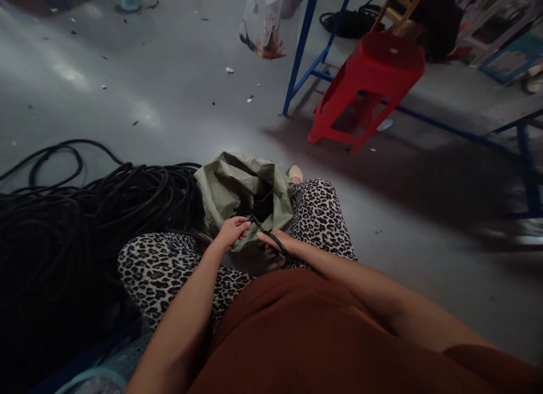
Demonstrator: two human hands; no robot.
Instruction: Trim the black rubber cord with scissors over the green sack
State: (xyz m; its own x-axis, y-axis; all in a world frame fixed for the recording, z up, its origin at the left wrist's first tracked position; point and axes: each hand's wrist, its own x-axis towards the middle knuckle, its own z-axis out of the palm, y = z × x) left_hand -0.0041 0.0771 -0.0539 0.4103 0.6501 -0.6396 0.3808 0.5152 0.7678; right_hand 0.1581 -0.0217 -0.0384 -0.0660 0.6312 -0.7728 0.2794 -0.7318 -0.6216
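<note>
Head view: the grey concrete floor (178, 94) fills most of the frame, scattered with small bits of debris in the upper left. A large heap of black cable (85, 224) covers the left side, with 1 loose loop trailing onto the floor above it. In the upper right stands a red plastic stool (369, 82), tilted in the picture, beside a blue metal frame (303, 48) from which a clear plastic bag (263, 20) hangs.

At the frame's centre, a green woven sack (229, 184) sits open between the person's knees in leopard-print trousers (318, 213), with black cable ends showing in its mouth. Just below the sack's opening, the left hand (231, 231) is curled, fingers closed on the sack's lower edge or a cable there; which of the 2 cannot be told. The right hand (278, 244), touching close beside it, grips a thin black cable (271, 238) that loops over its fingers and runs up into the sack.
</note>
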